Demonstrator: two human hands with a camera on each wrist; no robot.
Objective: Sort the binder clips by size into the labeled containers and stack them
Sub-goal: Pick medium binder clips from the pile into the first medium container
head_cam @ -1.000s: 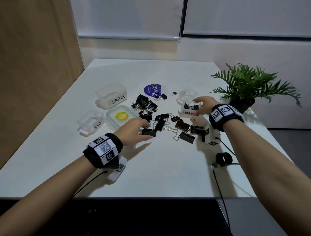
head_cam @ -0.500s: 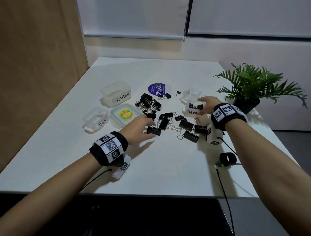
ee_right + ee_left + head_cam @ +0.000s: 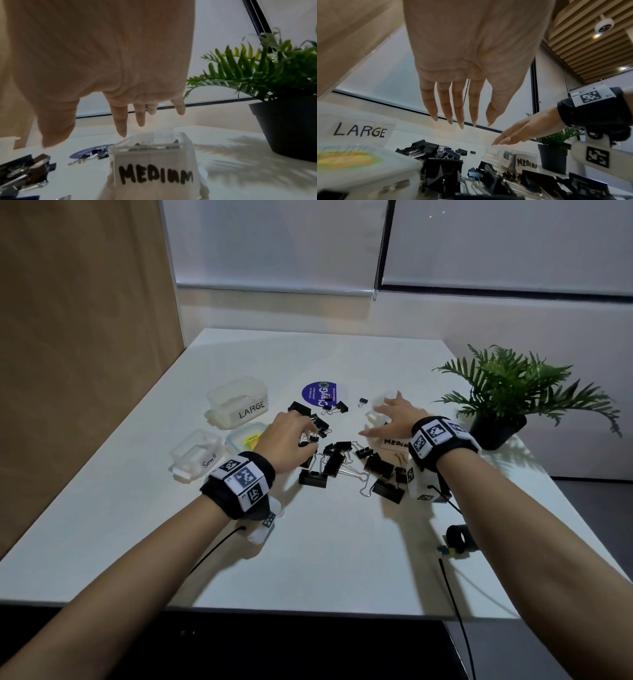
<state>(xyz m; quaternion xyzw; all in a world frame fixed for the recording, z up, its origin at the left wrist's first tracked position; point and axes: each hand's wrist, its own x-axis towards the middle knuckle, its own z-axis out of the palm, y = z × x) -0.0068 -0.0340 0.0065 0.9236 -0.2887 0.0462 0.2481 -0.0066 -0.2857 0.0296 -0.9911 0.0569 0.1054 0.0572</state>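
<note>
Several black binder clips point(image 3: 342, 460) lie heaped mid-table. My left hand point(image 3: 310, 436) hovers over the heap's far left part; in the left wrist view its fingers point(image 3: 462, 121) hang straight above the clips point(image 3: 440, 169) and hold nothing. My right hand point(image 3: 380, 419) is spread open just above the clear MEDIUM container point(image 3: 154, 162), with its fingertips point(image 3: 122, 133) near the far rim. Black clip parts show inside that container. The LARGE container point(image 3: 239, 405) and the Small container point(image 3: 197, 455) stand at the left.
A lidded box with a green-orange sticker point(image 3: 248, 440) sits between LARGE and Small. A purple round disc point(image 3: 320, 393) lies behind the heap. A potted plant point(image 3: 507, 398) stands at the right edge. A black ring and cable point(image 3: 457, 537) lie near my right forearm.
My right hand let go of the MEDIUM container and rose with its fingers spread. My left hand moved forward from the near clip to the far left of the heap.
</note>
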